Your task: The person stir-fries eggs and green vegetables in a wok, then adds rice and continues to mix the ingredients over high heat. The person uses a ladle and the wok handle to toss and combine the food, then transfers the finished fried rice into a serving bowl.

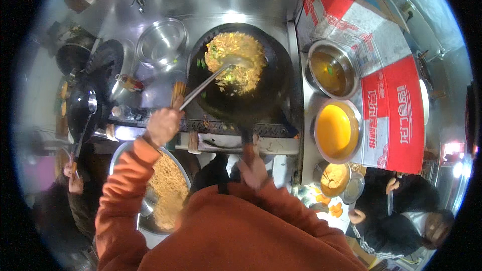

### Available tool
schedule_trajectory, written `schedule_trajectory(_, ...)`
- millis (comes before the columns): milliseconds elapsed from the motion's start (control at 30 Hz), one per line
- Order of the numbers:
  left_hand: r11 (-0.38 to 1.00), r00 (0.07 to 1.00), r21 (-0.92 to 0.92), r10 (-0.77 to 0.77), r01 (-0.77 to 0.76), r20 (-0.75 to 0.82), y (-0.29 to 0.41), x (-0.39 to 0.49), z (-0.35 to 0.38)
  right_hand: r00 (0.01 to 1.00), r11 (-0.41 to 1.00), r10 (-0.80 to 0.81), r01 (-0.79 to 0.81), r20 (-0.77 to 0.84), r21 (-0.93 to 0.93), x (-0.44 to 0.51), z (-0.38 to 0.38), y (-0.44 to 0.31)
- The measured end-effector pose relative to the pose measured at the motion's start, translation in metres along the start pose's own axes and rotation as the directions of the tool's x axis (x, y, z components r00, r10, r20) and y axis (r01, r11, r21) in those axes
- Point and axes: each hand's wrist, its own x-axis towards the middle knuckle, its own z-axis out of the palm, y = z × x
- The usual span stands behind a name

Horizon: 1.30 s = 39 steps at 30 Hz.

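My left hand (pixel 164 125) is closed around the long handle of a metal ladle (pixel 203 86). The ladle's bowl rests in fried rice with bits of egg and green onion (pixel 235 51), inside a black wok (pixel 276 79). My right hand (pixel 255 171), slightly blurred, grips the wok's wooden handle (pixel 248 153), which points towards me. The wok sits on the stove (pixel 233 130). Just beyond my left hand stands a bamboo wok brush (pixel 178 92). Beneath my left forearm is a large metal basin of cooked rice (pixel 169 188), partly covered by the sleeve.
At right are a steel bowl of yellowish liquid (pixel 331 71), a bowl of beaten egg (pixel 334 131) and a printed cardboard box (pixel 395 120). A co-worker (pixel 403 210) there holds a knife (pixel 390 203). Left, another person's hand (pixel 75 182) holds a ladle over a second wok (pixel 81 116).
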Motion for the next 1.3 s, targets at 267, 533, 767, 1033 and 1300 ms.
schedule_trajectory(267,0.614,0.928,-0.719,-0.063,0.325,0.366,0.016,-0.055,-0.043,0.826,0.752,0.334,-0.524,0.453,0.401,0.035,-0.008,0.031)
schedule_trajectory(533,-0.262,0.683,-0.644,0.094,0.719,0.724,0.048,0.062,0.001,0.966,0.959,0.256,-0.259,0.048,0.113,0.089,0.057,0.05)
schedule_trajectory(767,-0.202,0.725,-0.698,0.251,0.687,0.641,0.035,0.058,0.02,0.834,0.862,0.357,-0.467,0.42,0.195,0.097,0.051,0.059)
schedule_trajectory(1033,0.402,0.752,-0.666,-0.093,0.628,0.653,-0.04,0.107,0.02,0.795,0.731,0.38,-0.571,0.472,0.373,0.093,0.056,0.073)
schedule_trajectory(1300,0.994,0.944,-0.056,0.102,-0.089,0.314,-0.032,0.057,0.017,0.765,0.706,0.462,-0.623,0.448,0.335,0.102,0.036,0.038)
